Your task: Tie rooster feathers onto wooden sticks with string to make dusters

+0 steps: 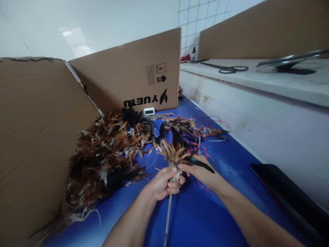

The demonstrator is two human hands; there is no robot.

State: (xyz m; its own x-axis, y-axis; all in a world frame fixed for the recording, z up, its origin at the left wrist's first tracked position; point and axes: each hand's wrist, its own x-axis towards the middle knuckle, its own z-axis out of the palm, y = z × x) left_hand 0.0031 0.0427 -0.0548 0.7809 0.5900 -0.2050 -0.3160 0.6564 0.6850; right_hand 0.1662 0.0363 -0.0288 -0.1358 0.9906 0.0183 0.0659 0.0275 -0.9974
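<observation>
**Hands binding feathers onto a thin stick at a blue worktable**

Cardboard panels [33, 137] wall off the left and back of the blue tabletop [200, 219]. A large heap of brown and black feathers [102, 161] lies against them, left of the hands. A pale ledge [257, 89] at right carries black scissors [228, 69]. A dark flat tray [288, 195] sits at the table's right edge. Red threads [205, 135] trail behind the work. The left hand [161, 183] is clenched around the feather bundle [174, 154] atop a thin stick [168, 216]. The right hand [202, 171] pinches a dark feather [202, 164] against the bundle's side.
</observation>
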